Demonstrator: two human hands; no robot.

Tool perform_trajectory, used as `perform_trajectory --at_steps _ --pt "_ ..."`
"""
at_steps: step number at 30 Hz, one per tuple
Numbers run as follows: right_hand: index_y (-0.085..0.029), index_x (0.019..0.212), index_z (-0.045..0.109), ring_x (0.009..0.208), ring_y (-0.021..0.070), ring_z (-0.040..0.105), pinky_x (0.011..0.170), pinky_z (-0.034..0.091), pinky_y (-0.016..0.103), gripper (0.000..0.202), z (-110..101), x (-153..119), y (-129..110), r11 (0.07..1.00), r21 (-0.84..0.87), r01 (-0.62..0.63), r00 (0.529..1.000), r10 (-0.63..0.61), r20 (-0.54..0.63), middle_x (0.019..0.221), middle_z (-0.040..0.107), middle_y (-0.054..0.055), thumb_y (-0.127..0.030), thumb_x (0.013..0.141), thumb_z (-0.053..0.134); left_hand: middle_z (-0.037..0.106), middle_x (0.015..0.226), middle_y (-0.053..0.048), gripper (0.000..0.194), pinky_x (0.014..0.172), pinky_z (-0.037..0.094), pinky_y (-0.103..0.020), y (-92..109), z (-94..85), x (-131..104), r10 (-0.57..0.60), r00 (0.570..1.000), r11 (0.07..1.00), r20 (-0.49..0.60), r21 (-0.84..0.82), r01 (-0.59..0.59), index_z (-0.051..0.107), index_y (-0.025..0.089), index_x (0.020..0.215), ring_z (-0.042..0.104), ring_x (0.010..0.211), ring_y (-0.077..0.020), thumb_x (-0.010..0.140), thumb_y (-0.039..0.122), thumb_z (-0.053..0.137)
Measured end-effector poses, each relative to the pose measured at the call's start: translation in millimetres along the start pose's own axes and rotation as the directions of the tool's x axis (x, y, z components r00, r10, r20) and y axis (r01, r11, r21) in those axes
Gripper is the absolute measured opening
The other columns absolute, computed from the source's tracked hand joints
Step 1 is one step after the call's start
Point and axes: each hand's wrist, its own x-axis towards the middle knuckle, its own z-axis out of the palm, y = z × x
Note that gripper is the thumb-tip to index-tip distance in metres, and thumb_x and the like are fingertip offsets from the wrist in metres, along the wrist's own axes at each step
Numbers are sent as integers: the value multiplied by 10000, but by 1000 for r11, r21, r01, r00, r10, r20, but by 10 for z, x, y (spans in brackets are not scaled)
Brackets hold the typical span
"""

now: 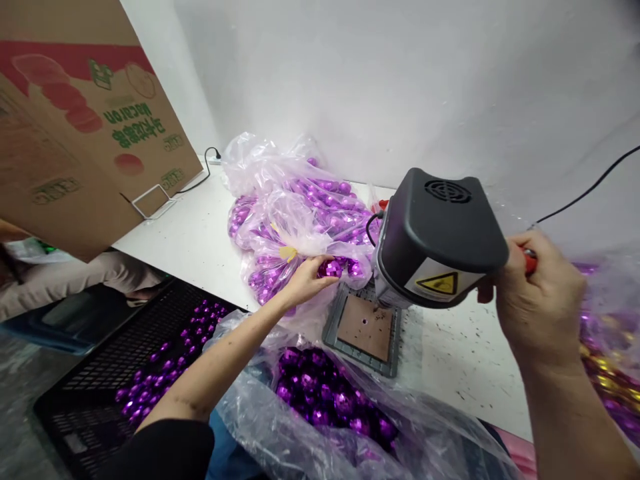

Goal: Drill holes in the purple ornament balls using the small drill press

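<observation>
My left hand is at the mouth of a clear plastic bag on the table, its fingers and thumb closed about a shiny purple faceted ball. Just right of that ball is another purple ball. My right hand is wrapped round the red handle at the side of a black-topped bench press. Below the press head lies a brown square pad with a small dark hole, set on a grey base plate.
An open plastic bag of purple balls lies at my lap. To the left stands a black crate with small purple balls, and a macaron carton. Another person's leg shows beyond. Bagged purple and gold pieces lie right.
</observation>
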Motion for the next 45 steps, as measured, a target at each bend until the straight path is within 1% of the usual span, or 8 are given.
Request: perform_trajectory --at_steps 4,7,11,18,23,29,36,45 --pt "-190 775 567 385 68 419 413 319 199 374 15 -9 -9 1000 -22 13 999 -14 -45 447 468 -59 -548 883 554 681 1218 -102 509 735 546 -286 142 -78 -402 -152 946 614 288 -722 319 587 217 1322 704 955 -207 862 381 729" --pt "-188 762 553 386 64 418 408 317 194 361 28 -16 -37 1000 10 21 999 -20 -47 445 460 -63 -525 890 551 711 1162 -120 506 721 547 -252 144 21 -587 -96 895 337 436 -832 442 597 193 1314 734 944 -206 859 358 745" --pt "-190 771 534 376 70 439 376 305 192 337 31 -13 -38 998 60 13 999 -11 -31 464 474 -69 -503 895 551 741 1063 -123 415 664 553 -247 74 223 -663 -75 868 227 491 -839 495 609 166 1221 764 890 -232 881 377 723" --pt "-185 761 493 382 67 451 365 303 188 344 34 8 -14 995 86 48 999 -46 -22 478 479 -63 -492 898 565 720 1058 -82 457 669 545 -274 49 396 -621 -191 884 324 427 -823 467 585 236 1259 736 823 -188 893 498 665" --pt "-180 764 495 372 60 440 358 291 181 341 44 12 -12 994 91 65 998 -63 -24 474 448 -70 -485 908 552 704 1090 -59 524 661 513 -265 66 507 -550 -275 923 687 269 -617 385 578 243 1267 677 876 -177 855 554 671" --pt "-188 756 490 359 73 435 349 282 202 332 15 20 -11 992 111 60 998 -62 16 473 453 -64 -475 911 556 685 1166 -46 472 923 519 -369 134 762 -512 -130 984 959 125 -237 157 595 232 1241 643 1053 -225 826 404 740" --pt "-188 770 498 368 67 422 378 281 203 327 18 23 -15 994 103 47 998 -50 26 472 462 -61 -479 911 549 681 1140 -65 507 966 462 -400 161 917 -448 67 997 985 36 157 -72 627 212 1209 599 1080 -264 781 393 828" --pt "-189 762 503 364 68 424 370 286 203 364 14 23 -7 993 116 36 999 -39 22 465 458 -62 -518 908 553 660 1129 -56 486 1185 261 -524 92 1124 -425 118 993 980 11 158 -118 630 219 1196 572 1122 -267 774 362 823"
